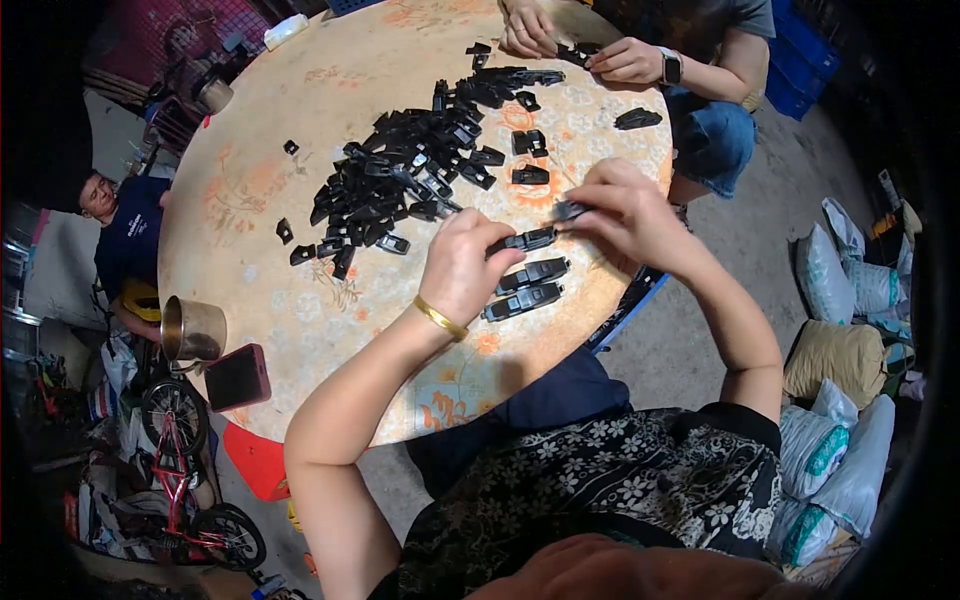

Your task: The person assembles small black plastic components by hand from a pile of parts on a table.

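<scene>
My left hand (462, 265), with a gold bangle at the wrist, is closed on one end of a long black plastic part (530, 240) lying low over the table. In my right hand (635, 210) a small dark plastic piece (569, 210) is pinched between thumb and fingers, just above the far end of that part. Two similar long black parts (538, 274) lie side by side nearer to me. A large heap of black plastic pieces (400, 165) spreads beyond my left hand. Several loose pieces (530, 175) sit beyond my right hand.
The round table (260, 130) has a flowered cover. Across it, a co-worker's hands (625, 60) handle black pieces. A metal pot (194, 330) and a dark phone (238, 378) stand at the left edge. Another person (130, 220) is farther left. Sacks (825, 280) lie on the right.
</scene>
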A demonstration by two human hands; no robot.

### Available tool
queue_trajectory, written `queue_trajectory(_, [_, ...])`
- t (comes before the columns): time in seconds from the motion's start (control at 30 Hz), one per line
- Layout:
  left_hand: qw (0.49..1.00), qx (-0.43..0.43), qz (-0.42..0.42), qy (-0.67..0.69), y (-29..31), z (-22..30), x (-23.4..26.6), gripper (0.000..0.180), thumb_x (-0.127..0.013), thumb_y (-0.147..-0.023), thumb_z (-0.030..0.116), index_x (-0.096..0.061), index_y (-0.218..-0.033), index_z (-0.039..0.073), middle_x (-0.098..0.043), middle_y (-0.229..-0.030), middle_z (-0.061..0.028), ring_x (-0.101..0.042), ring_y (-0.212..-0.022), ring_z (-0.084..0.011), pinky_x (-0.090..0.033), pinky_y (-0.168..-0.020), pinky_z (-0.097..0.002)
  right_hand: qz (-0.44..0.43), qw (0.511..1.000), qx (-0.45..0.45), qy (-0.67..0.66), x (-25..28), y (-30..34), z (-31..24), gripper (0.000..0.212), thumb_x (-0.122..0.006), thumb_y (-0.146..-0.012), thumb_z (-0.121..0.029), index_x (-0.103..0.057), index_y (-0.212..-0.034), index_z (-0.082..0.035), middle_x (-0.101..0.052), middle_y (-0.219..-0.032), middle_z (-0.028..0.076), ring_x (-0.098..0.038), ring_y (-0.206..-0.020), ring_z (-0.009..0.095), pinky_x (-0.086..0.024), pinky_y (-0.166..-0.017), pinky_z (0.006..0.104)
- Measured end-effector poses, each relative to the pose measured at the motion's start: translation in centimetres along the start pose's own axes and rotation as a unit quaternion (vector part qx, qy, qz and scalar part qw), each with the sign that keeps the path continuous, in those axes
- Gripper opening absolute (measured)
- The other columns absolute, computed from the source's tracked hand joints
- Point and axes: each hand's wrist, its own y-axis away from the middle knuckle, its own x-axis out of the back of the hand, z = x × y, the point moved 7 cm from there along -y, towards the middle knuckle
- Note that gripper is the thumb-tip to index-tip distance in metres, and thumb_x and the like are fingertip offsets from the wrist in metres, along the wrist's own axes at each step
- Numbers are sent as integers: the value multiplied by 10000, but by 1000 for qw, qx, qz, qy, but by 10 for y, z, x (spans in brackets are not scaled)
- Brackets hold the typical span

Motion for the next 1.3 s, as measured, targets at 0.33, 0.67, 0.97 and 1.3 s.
queue_trajectory(0.33, [999,28,-17,31,1,-9,0,175,-769,-701,97,-696,-829,4,-603,-747,-104,-590,-704,-239,-471,-647,-337,-127,991,40,32,-24,-13,-17,275,-764,-666,-132,-705,-916,-32,-570,-761,97,-550,-807,290,-448,-725,382])
queue_trajectory(0.67, [998,-13,-35,50,0,-7,-2,145,-751,-730,91,-690,-840,18,-597,-777,-96,-585,-726,-227,-468,-665,-326,-58,997,-40,-36,-48,-105,30,191,-641,-790,-219,-711,-839,-48,-646,-808,126,-612,-911,285,-480,-784,381])
queue_trajectory(0.97, [993,17,-26,116,1,-14,-1,192,-686,-816,118,-653,-958,-7,-588,-877,-129,-585,-735,-234,-481,-666,-320,0,965,-40,258,-76,-147,79,128,-581,-736,-106,-675,-805,-54,-660,-875,131,-603,-951,316,-496,-807,416])
queue_trajectory(1.3, [987,-114,93,-64,-56,-10,12,332,-605,-770,-8,-597,-1102,-1,-569,-1095,-183,-545,-977,-370,-456,-872,-401,-19,996,25,-81,-46,-59,0,314,-723,-739,-106,-651,-1018,18,-644,-1007,193,-620,-924,343,-494,-822,382])
